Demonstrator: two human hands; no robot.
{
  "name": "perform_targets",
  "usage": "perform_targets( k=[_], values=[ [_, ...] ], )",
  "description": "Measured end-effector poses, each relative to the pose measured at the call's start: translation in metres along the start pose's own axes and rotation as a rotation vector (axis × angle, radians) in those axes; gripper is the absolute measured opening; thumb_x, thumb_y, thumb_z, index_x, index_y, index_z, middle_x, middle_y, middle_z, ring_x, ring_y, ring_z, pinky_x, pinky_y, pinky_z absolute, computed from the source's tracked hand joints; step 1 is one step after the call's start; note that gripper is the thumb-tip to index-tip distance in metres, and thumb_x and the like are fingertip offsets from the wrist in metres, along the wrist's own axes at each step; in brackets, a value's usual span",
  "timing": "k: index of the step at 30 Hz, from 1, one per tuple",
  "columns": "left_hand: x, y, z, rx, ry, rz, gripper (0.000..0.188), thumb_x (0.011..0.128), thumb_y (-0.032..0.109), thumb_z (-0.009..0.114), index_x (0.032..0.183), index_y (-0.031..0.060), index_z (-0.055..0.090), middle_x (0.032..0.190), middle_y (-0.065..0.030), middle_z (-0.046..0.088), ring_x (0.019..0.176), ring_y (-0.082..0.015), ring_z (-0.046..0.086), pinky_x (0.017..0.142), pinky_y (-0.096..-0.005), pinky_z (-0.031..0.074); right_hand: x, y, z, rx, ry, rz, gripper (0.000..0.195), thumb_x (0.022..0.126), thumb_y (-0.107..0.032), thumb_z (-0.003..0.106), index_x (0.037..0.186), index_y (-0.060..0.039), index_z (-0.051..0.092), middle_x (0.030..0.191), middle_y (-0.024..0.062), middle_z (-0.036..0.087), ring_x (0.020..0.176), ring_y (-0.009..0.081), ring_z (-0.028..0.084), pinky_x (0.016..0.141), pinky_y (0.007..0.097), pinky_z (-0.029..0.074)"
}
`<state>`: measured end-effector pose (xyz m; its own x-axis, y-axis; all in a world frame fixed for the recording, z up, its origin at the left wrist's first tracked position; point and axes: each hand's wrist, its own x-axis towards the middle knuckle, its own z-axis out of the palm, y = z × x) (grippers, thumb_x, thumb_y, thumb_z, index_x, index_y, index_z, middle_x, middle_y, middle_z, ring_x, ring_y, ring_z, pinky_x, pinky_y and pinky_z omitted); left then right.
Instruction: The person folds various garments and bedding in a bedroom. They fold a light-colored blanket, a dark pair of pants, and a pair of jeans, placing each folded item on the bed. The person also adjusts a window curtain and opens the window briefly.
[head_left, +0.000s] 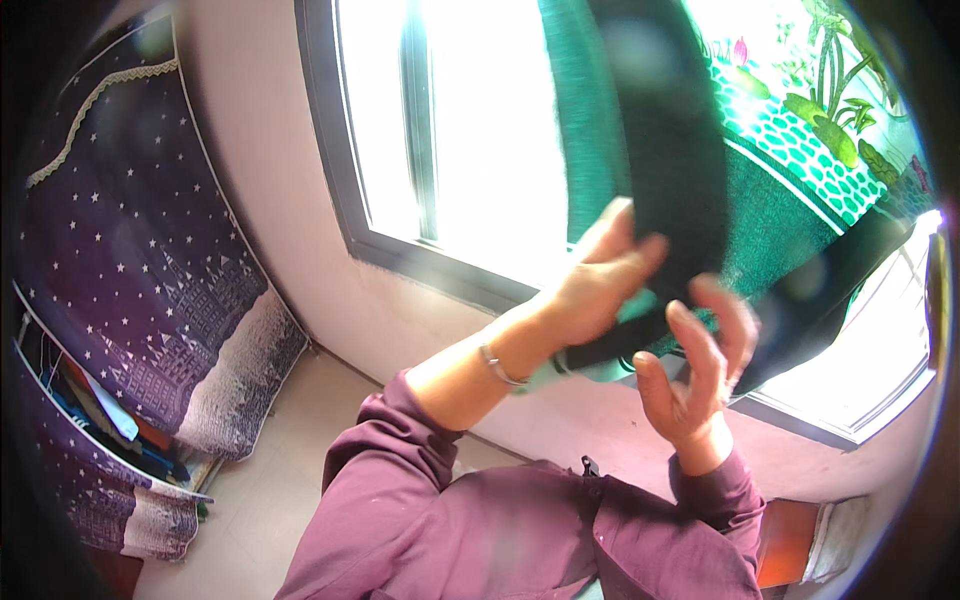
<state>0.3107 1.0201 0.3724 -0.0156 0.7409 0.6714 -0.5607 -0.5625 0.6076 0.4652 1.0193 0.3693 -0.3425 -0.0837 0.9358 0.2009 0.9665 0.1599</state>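
A green curtain (780, 202) with printed lotus plants and a pebble pattern hangs before me at the window. A wide dark band (667, 150) runs down its near side, blurred by motion. Against this band lies my left hand (600, 292), with a bracelet (499, 366) at the wrist. Its fingers are blurred, and I cannot tell whether they grip the cloth. To its right, my right hand (697, 367) is raised at the curtain's lower part, palm up. Its fingers are bent and apart, with nothing seen between them.
A dark-framed window (360, 232) lets in bright light at my left front. A second window edge (832, 420) shows at right. Further left stands a purple fabric wardrobe (142, 225), partly unzipped, with clothes inside. An orange object (787, 540) sits at lower right.
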Motion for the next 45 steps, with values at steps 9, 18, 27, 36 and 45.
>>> perform_targets(
  k=[9, 18, 27, 36, 45],
  values=[
    [0.002, -0.052, 0.020, -0.121, 0.077, -0.099, 0.029, 0.092, 0.006, 0.052, 0.120, 0.0055, 0.042, 0.113, -0.0054, 0.053, 0.110, -0.0132, 0.047, 0.096, -0.0281, 0.036, 0.059, 0.067, 0.012, -0.304, -0.003, 0.367, 0.069, 0.075, 0.002, 0.061, 0.138, -0.0186, 0.039, 0.119, 0.0094, 0.052, 0.106, 0.0306, 0.053, 0.084, 0.0392, 0.046],
    [-0.018, 0.010, -0.133, 0.648, 0.805, 0.418, 0.036, 0.092, 0.018, 0.049, 0.124, 0.0022, 0.043, 0.118, -0.0084, 0.051, 0.102, -0.0173, 0.053, 0.096, -0.0290, 0.039, 0.027, 0.109, 0.045, -0.480, -0.017, 0.403, 0.082, 0.070, 0.011, 0.058, 0.138, -0.0315, 0.038, 0.102, 0.0100, 0.050, 0.083, 0.0283, 0.057, 0.067, 0.0370, 0.049],
    [-0.038, 0.117, -0.328, 1.470, 1.361, 0.423, 0.066, 0.092, 0.039, 0.049, 0.141, 0.0022, 0.025, 0.142, -0.0231, 0.031, 0.130, -0.0319, 0.036, 0.106, -0.0411, 0.031, 0.017, 0.120, 0.061, -0.569, 0.014, 0.450, 0.070, 0.076, 0.005, 0.058, 0.134, -0.0317, 0.045, 0.101, 0.0152, 0.052, 0.086, 0.0319, 0.057, 0.072, 0.0391, 0.049],
    [-0.024, 0.146, -0.355, 1.718, 1.477, 0.105, 0.072, 0.090, 0.061, 0.036, 0.134, 0.0044, 0.039, 0.137, -0.0196, 0.037, 0.126, -0.0361, 0.032, 0.103, -0.0464, 0.030, 0.005, 0.135, 0.073, -0.685, -0.061, 0.458, 0.081, 0.072, 0.004, 0.061, 0.140, -0.0316, 0.037, 0.102, 0.0151, 0.048, 0.090, 0.0303, 0.053, 0.077, 0.0380, 0.046],
    [-0.024, 0.169, -0.370, 1.449, 1.570, 0.232, 0.066, 0.086, 0.065, 0.040, 0.105, 0.0060, 0.063, 0.108, -0.0164, 0.058, 0.106, -0.0358, 0.053, 0.088, -0.0492, 0.043, 0.010, 0.123, 0.071, -0.614, -0.063, 0.441, 0.078, 0.073, 0.005, 0.060, 0.139, -0.0293, 0.039, 0.102, 0.0142, 0.049, 0.094, 0.0284, 0.050, 0.084, 0.0393, 0.043]
  ],
)
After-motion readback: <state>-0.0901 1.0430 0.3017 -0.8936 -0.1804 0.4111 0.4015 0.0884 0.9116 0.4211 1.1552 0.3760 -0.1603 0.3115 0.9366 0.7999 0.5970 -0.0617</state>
